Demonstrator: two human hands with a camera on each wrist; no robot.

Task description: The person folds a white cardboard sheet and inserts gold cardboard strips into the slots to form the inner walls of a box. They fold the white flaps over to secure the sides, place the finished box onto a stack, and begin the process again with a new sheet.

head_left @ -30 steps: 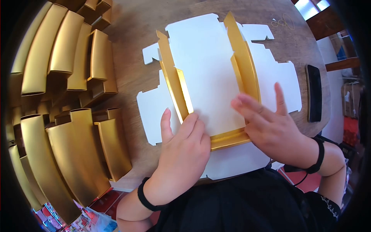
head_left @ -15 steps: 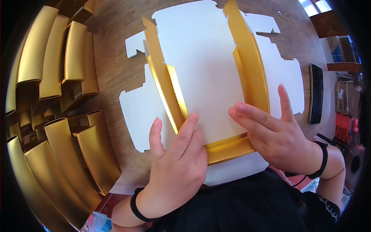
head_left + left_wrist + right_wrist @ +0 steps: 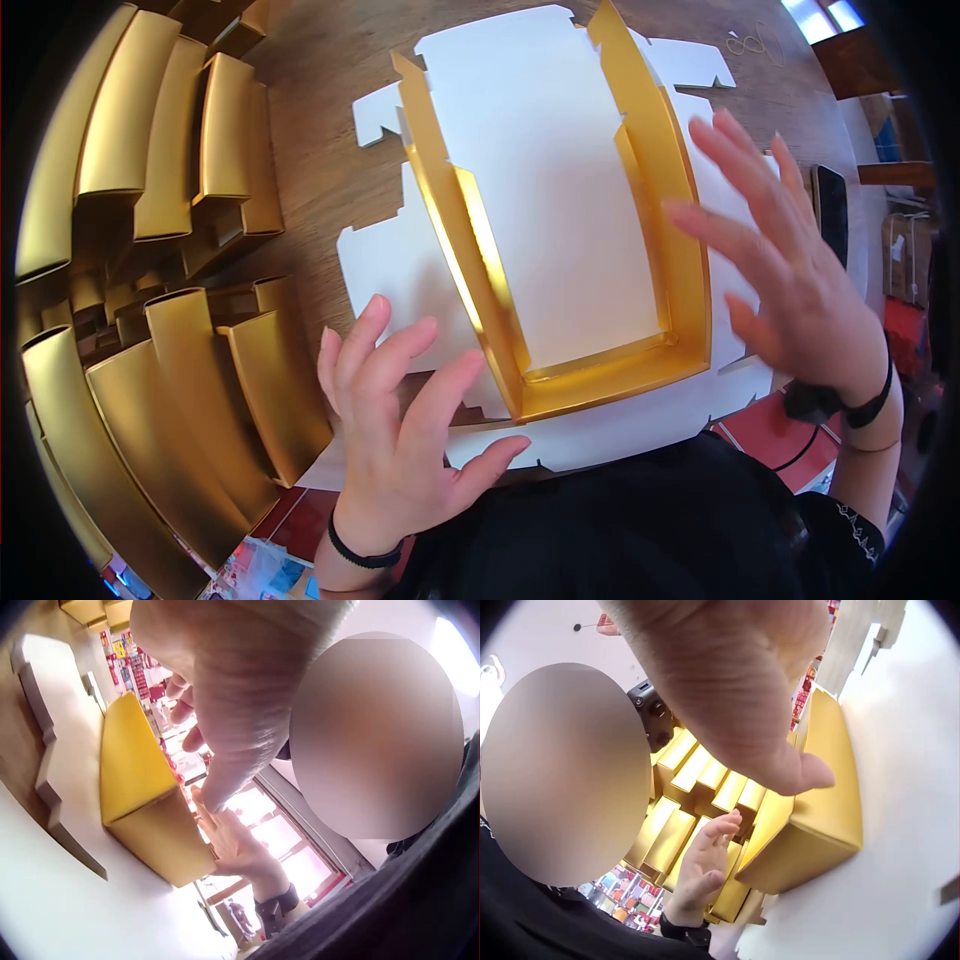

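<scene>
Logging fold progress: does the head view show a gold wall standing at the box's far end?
No, gold walls stand along both long sides and the near end; the white panel's far end has none.

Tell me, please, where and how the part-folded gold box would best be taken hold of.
The part-folded gold box is probably best gripped by its left wall and right wall, close to the near wall, the left hand and right hand coming from either side. There the raised walls join at corners, so they look stiffest; the far end has none.
</scene>
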